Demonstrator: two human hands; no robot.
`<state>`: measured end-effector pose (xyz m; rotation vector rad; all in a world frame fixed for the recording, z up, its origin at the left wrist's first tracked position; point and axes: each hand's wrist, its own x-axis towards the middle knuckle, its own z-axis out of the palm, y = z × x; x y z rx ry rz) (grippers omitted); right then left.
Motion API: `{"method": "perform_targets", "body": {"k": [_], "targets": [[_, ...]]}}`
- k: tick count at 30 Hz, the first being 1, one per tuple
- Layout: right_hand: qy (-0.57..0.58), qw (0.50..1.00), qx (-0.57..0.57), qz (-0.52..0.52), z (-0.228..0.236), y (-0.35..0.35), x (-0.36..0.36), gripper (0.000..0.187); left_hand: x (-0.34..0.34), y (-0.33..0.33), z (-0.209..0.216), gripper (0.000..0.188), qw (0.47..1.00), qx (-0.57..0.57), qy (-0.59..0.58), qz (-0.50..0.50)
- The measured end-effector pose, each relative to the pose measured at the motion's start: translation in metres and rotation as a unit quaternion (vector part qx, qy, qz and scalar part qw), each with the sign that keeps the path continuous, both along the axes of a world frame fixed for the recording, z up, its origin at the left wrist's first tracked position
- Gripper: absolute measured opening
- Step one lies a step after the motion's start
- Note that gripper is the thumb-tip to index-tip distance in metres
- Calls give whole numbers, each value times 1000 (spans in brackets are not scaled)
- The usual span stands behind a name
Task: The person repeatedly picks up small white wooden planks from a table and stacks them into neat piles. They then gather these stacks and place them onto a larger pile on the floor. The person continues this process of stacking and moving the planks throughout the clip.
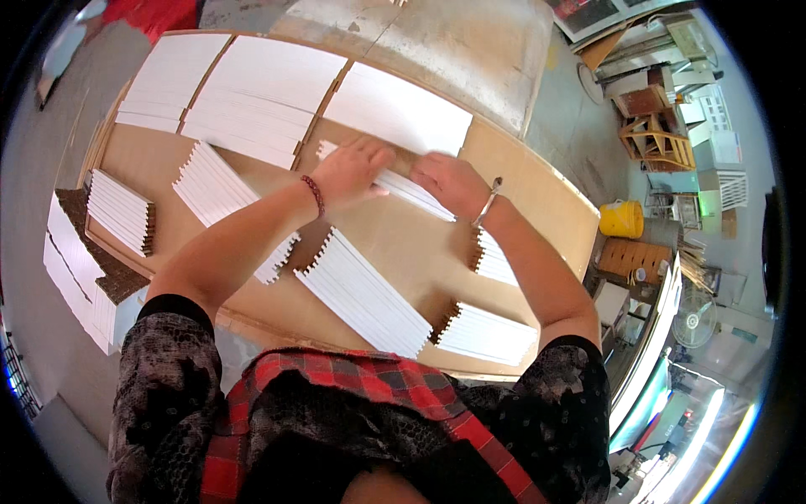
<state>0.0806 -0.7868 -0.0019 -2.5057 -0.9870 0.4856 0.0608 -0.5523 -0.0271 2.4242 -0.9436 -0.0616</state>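
Note:
Both my hands are over the far middle of a brown board-topped table (pixel 537 189). My left hand (pixel 357 172) is closed on a white notched strip (pixel 413 195), near its left end. Toward the strip's other end, my right hand (pixel 453 183) has its fingers curled on it, and they partly hide it. The strip lies just in front of a stack of flat white panels (pixel 403 105). Nearer to me, a long slanting row of white strips (pixel 365 294) with toothed ends lies on the board. A shorter row (pixel 487 334) sits at the near right, and another shows partly beside my right forearm.
More white strips lie in rows at the left (pixel 119 210) and beneath my left forearm (pixel 214 185). Two further panel stacks (pixel 260 92) line the far edge. Right of the table stand a yellow bucket (pixel 621 219), wooden furniture (pixel 659 143) and a fan (pixel 693 319).

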Motion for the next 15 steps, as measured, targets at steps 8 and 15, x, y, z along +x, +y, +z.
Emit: {"method": "perform_targets", "body": {"k": [8,15], "targets": [[12,996,-38,76,-5,-4,24,19,17,-5,4,58,996,6,-91,-13],[-111,991,-80,0,-1,-10,41,21,24,-13,3,59,991,-19,-130,5]]}}
